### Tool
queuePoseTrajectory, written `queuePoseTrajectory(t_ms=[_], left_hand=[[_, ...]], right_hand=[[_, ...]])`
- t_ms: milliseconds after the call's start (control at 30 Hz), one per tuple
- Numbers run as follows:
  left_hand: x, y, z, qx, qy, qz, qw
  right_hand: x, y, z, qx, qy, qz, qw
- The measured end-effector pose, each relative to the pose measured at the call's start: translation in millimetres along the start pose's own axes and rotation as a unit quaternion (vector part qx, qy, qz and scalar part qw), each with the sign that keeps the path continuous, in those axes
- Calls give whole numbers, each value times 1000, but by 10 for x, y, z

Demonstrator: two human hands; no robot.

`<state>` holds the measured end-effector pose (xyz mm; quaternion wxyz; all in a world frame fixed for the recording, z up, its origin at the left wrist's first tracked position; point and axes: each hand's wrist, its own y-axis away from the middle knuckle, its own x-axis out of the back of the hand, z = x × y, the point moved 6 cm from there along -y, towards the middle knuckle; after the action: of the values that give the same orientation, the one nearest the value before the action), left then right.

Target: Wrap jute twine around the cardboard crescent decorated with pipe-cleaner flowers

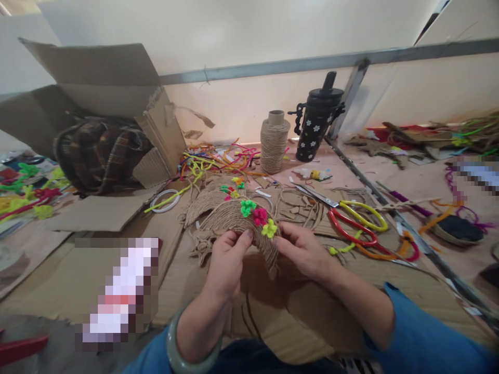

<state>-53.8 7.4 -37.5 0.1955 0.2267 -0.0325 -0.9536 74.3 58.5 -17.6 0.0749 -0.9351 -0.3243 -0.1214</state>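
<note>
Between my two hands is a crescent-shaped twine craft piece [230, 217], its surface covered in curved rows of brown cord. Green, pink and yellow fuzzy flowers [260, 216] sit along its right part. My left hand [229, 257] pinches the lower edge, thumb on top. At the right tip, near the yellow flower, my right hand [306, 250] grips the piece with thumb and fingers. Just behind lies a second twine crescent [205, 202] with smaller coloured flowers. A twine-wrapped star shape [202, 248] lies left of my left hand, partly covered.
Scissors with red and yellow handles [353, 221] lie right of my hands. Behind stand a twine spool [275, 143] and a black flowered tumbler [316, 124]. An open cardboard box [163, 130] holds plaid cloth. A glue bottle [312, 173], white ring [165, 201] and pixelated device [120, 291] lie around.
</note>
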Motion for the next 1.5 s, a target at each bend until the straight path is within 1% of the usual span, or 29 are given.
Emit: queuePoseTrajectory(t_ms=[100, 167, 233, 300, 400, 467, 700, 833, 900, 1000, 1067, 1167, 1300, 1433, 1500], left_hand=[[-10, 3, -4, 1, -1, -7, 1000], [-16, 4, -13, 5, -6, -9, 1000], [-9, 1, -17, 12, -2, 1, 1000], [18, -7, -5, 14, 21, 31, 999], [76, -18, 34, 5, 80, 92, 992], [86, -26, 54, 2, 106, 107, 989], [83, -39, 74, 0, 109, 105, 988], [92, -28, 13, 24, 108, 103, 988], [73, -20, -11, 34, 98, 86, 991], [0, -10, -14, 39, 77, 35, 996], [-35, -5, -1, 36, 74, 17, 996], [-42, -4, 22, 24, 77, 21, 997], [-35, -14, 3, 34, 71, 16, 997], [59, -42, -5, 33, 107, 63, 992], [93, -56, 0, 26, 129, 77, 988]], right_hand=[[-16, 1, -13, 6, -5, -9, 1000], [-11, 1, -15, 6, -7, -3, 1000], [4, 0, -13, 5, -7, 10, 1000], [11, -3, -15, 8, -12, 15, 1000], [9, -4, -8, 2, -15, 12, 1000], [10, -1, -2, -5, -15, 13, 1000], [-7, 17, 2, -13, -19, 4, 1000], [-1, 17, 2, -4, -21, 12, 1000], [-4, 15, 7, -3, -10, 11, 1000], [-21, 8, 13, -2, 2, 0, 1000], [-34, 2, 10, 1, -1, -9, 1000], [-48, -3, -6, 4, 1, -22, 1000], [-38, 3, -32, 5, 10, -17, 1000], [-23, 11, -14, -8, -12, -5, 1000], [-26, 12, -1, -10, -17, -6, 1000]])
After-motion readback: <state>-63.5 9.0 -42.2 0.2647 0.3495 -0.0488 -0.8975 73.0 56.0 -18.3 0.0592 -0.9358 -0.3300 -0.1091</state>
